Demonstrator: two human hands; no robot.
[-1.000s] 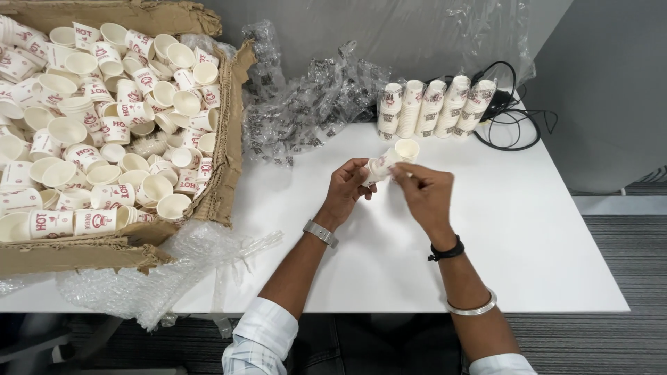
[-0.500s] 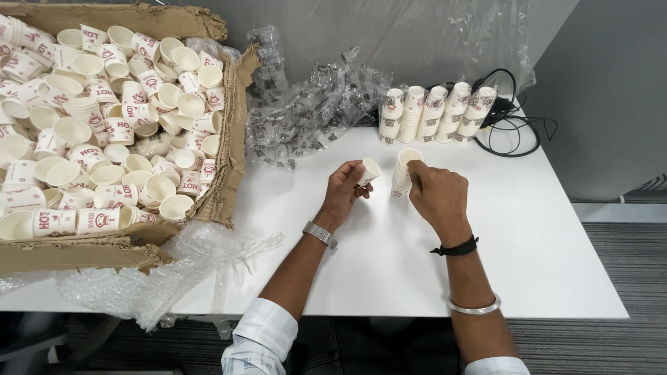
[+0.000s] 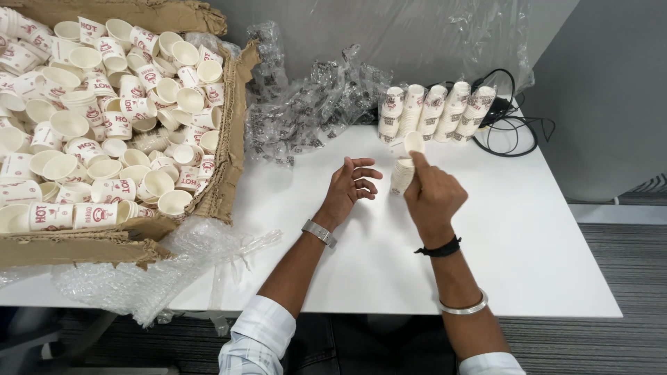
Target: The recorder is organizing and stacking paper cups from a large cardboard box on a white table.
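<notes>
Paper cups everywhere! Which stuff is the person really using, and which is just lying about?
In use:
small stack of white paper cups in right hand
single white cup at its fingertips
open left hand
row of stacked printed cups
cardboard box of loose cups

Lying about:
crumpled clear plastic wrap
black cable
bubble wrap

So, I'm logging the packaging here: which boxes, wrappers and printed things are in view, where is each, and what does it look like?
Brown torn cardboard box, left: open, full of loose white paper cups with red print.
Clear crumpled plastic wrappers with dark print, behind the hands.
Clear bubble wrap, table's front-left edge.
Row of stacked printed cups, far right, by black cables.
Small cup stack in the right hand; left hand open, empty.
No screens or signs.
</notes>
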